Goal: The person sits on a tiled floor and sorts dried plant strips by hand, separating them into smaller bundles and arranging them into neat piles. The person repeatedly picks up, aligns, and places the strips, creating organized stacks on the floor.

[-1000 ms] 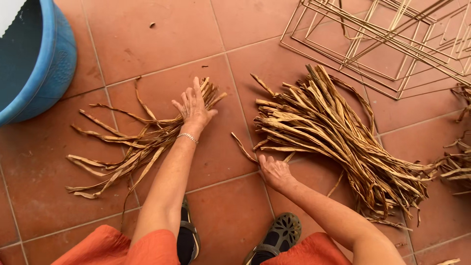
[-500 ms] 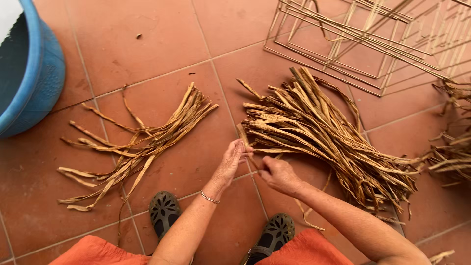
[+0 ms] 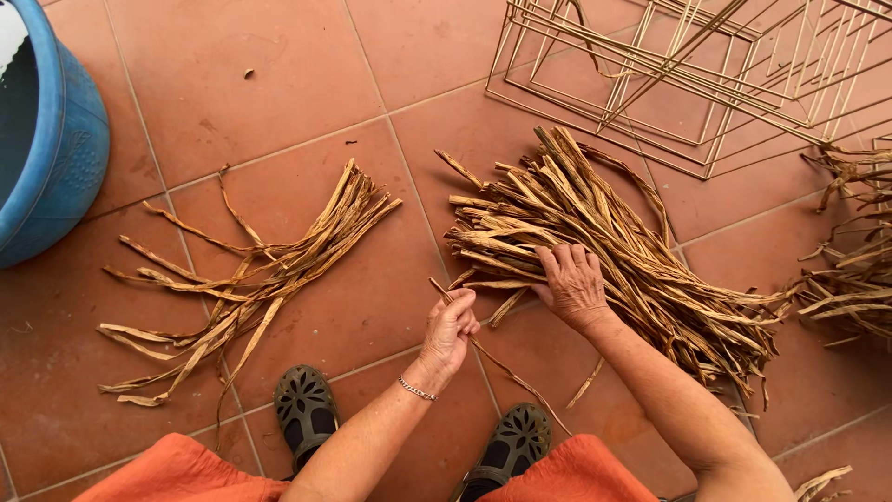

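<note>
A big pile of dried tan plant strips (image 3: 613, 237) lies on the tiled floor in front of me. My right hand (image 3: 571, 284) rests flat on its near edge, fingers spread over the strips. My left hand (image 3: 451, 330) is closed around one thin strip (image 3: 492, 358) that runs from the pile toward my right shoe. A smaller, looser bundle of strips (image 3: 260, 274) lies to the left, apart from both hands.
A blue plastic tub (image 3: 51, 139) stands at the left edge. Pale wire frames (image 3: 688, 70) lie at the top right. More dried strips (image 3: 850, 251) sit at the far right. My dark sandals (image 3: 305, 414) and orange-clad knees are at the bottom.
My left hand left the small bundle, crossed to the big pile and closed on a single strip. My right hand moved up onto the pile.
</note>
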